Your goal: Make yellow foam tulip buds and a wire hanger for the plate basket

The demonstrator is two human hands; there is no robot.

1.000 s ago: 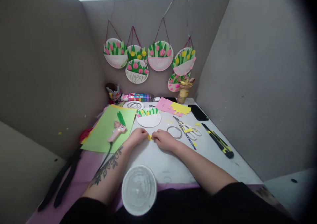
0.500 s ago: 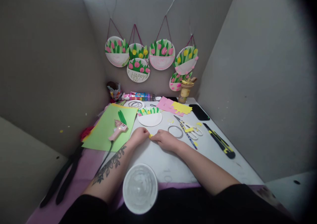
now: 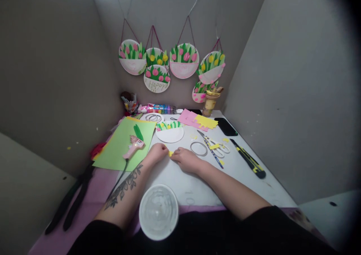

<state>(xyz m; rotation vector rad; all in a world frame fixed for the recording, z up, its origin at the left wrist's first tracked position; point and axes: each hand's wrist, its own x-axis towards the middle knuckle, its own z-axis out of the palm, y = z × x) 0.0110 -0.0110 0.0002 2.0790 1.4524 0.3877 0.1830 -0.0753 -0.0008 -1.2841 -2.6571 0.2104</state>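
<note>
My left hand and my right hand meet over the white tabletop, fingertips pinching a small piece of yellow paper from both sides. Its exact shape is partly covered by my fingers. Just beyond lies a paper-plate pocket with green paper leaves and small yellow and pink flowers. To the right of my right hand are a grey ring, white-handled scissors and a dark blue patterned pencil. A pink hot glue gun rests on green paper sheets, left of my left hand.
A white round tub stands at the near edge. On the right lie a black-and-yellow utility knife and a phone. Pink paper and yellow paper lie behind. Several plate baskets hang on the back wall.
Both hands stay in nearly the same place. My right fingers have curled in more at the yellow paper, and a bit more of it shows. The view has shifted slightly.
</note>
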